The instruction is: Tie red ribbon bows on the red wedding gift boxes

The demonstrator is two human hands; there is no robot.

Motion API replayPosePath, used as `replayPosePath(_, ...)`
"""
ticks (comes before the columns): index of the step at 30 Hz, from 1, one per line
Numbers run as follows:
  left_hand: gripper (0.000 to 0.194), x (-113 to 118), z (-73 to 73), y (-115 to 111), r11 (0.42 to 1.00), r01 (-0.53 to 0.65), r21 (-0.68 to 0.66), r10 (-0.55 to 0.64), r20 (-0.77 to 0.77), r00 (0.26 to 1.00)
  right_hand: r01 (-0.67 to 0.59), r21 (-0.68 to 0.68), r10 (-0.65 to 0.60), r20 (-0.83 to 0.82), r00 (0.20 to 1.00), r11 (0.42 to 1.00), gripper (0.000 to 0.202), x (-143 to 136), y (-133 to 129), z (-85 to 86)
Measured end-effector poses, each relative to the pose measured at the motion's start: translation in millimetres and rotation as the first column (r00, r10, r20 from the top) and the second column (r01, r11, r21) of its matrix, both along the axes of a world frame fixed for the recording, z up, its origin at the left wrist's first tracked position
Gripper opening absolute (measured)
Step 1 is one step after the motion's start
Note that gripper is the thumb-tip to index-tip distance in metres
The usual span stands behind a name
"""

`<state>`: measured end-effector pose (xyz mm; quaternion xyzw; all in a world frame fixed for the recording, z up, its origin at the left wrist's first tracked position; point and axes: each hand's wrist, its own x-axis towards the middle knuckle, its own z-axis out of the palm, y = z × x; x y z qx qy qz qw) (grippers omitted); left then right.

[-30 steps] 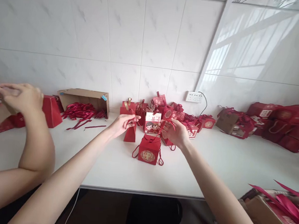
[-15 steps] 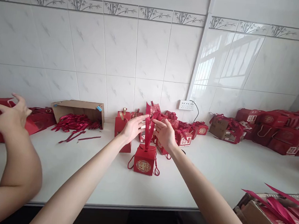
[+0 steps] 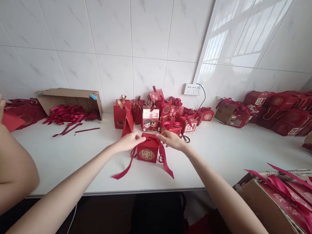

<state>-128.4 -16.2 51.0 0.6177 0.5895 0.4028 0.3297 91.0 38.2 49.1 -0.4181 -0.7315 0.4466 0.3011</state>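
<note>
A small red box (image 3: pixel 147 155) with a gold emblem stands upright on the white table, near its front edge. Dark red ribbon (image 3: pixel 165 161) lies across the box top, and its two tails hang down left and right. My left hand (image 3: pixel 131 141) pinches the ribbon at the top left of the box. At the top right, my right hand (image 3: pixel 171 139) has its fingers closed on the ribbon too. Twisted red cord handles show at both sides of the box.
Finished red boxes (image 3: pixel 150 119) cluster behind my hands. A cardboard box (image 3: pixel 73 93) spills ribbons at the left, beside another person's arm (image 3: pixel 10 155). More red boxes (image 3: pixel 289 117) are piled at the right; an open carton (image 3: pixel 270 210) with ribboned boxes sits front right.
Both hands have come down from the raised ribbon to the box top. The ribbon, upright before, now spreads to both sides. The view has tilted downward.
</note>
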Motion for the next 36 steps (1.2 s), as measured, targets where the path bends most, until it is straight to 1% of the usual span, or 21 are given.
replayPosePath(2,0.033,8.4,-16.4,-2.9,1.0,0.004,-0.02,-0.005,-0.031,0.999,0.011,0.02,-0.012,0.068,0.998,1.0,0.029,-8.0,-9.5,-11.1)
replayPosePath(3,0.034,10.6,-21.0,-6.7,0.999,0.024,-0.042,-0.026,-0.04,0.999,0.003,0.031,-0.006,0.088,0.996,1.0,0.027,-8.7,-14.8,-14.4)
replayPosePath(5,0.035,11.4,-23.5,-19.2,0.987,0.106,-0.124,-0.112,-0.034,0.993,-0.037,0.035,0.033,0.119,0.992,0.999,0.024,-3.4,-25.2,-16.7)
replayPosePath(8,0.033,8.0,-16.7,-42.6,0.933,0.261,-0.247,-0.267,0.008,0.964,-0.19,-0.003,0.188,0.147,0.971,0.982,0.026,15.4,-37.0,-13.9)
replayPosePath(10,0.029,5.0,-9.8,-54.5,0.912,0.309,-0.269,-0.318,0.009,0.948,-0.303,-0.071,0.309,0.107,0.945,0.95,0.031,28.0,-41.2,-11.1)
replayPosePath(11,0.026,3.6,-6.5,-58.3,0.908,0.315,-0.275,-0.328,-0.002,0.945,-0.339,-0.113,0.348,0.071,0.935,0.934,0.033,33.1,-42.4,-10.0)
replayPosePath(13,0.024,0.5,-1.0,-61.8,0.908,0.308,-0.283,-0.331,-0.036,0.943,-0.354,-0.186,0.361,0.006,0.932,0.917,0.037,40.1,-43.9,-9.2)
replayPosePath(15,0.026,-2.9,1.6,-61.6,0.901,0.319,-0.295,-0.35,-0.057,0.935,-0.33,-0.209,0.334,-0.018,0.943,0.921,0.04,43.4,-45.4,-10.5)
replayPosePath(17,0.031,-6.4,-0.3,-60.1,0.87,0.359,-0.338,-0.397,-0.047,0.917,-0.305,-0.219,0.307,-0.028,0.951,0.927,0.042,44.7,-47.3,-14.4)
replayPosePath(19,0.036,-9.1,-7.3,-58.6,0.829,0.406,-0.384,-0.43,0.026,0.903,-0.301,-0.24,0.299,-0.046,0.953,0.923,0.044,45.2,-49.1,-21.1)
replayPosePath(21,0.038,-9.9,-18.5,-57.7,0.816,0.443,-0.372,-0.421,0.142,0.896,-0.297,-0.25,0.287,-0.076,0.955,0.922,0.044,45.9,-50.2,-29.4)
replayPosePath(23,0.039,-8.1,-30.9,-58.4,0.829,0.46,-0.318,-0.387,0.268,0.882,-0.282,-0.236,0.267,-0.092,0.959,0.93,0.044,47.2,-50.6,-36.7)
replayPosePath(25,0.041,-3.6,-40.8,-62.0,0.853,0.445,-0.274,-0.331,0.377,0.865,-0.269,-0.231,0.253,-0.098,0.962,0.935,0.043,49.3,-51.3,-40.3)
replayPosePath(27,0.042,2.9,-45.9,-69.0,0.876,0.41,-0.253,-0.262,0.464,0.846,-0.264,-0.239,0.249,-0.091,0.964,0.934,0.04,51.8,-53.8,-38.6)
replayPosePath(29,0.041,10.1,-46.3,-78.4,0.88,0.405,-0.249,-0.233,0.517,0.823,-0.27,-0.263,0.248,-0.114,0.962,0.926,0.036,53.5,-59.3,-31.9)
replayPosePath(31,0.037,16.4,-43.7,-87.5,0.865,0.434,-0.25,-0.25,0.536,0.806,-0.295,-0.287,0.243,-0.203,0.949,0.911,0.032,53.0,-67.4,-22.4)
replayPosePath(33,0.034,20.5,-39.9,-93.9,0.853,0.461,-0.245,-0.281,0.528,0.802,-0.32,-0.275,0.235,-0.3,0.925,0.907,0.028,49.2,-76.1,-12.5)
replayPosePath(34,0.033,21.4,-38.0,-95.6,0.852,0.466,-0.238,-0.297,0.513,0.805,-0.317,-0.249,0.232,-0.318,0.919,0.915,0.026,46.2,-80.1,-8.0)
replayPosePath(36,0.033,20.7,-34.4,-96.2,0.859,0.46,-0.225,-0.327,0.452,0.83,-0.297,-0.167,0.24,-0.295,0.925,0.94,0.023,38.7,-86.0,-0.8)
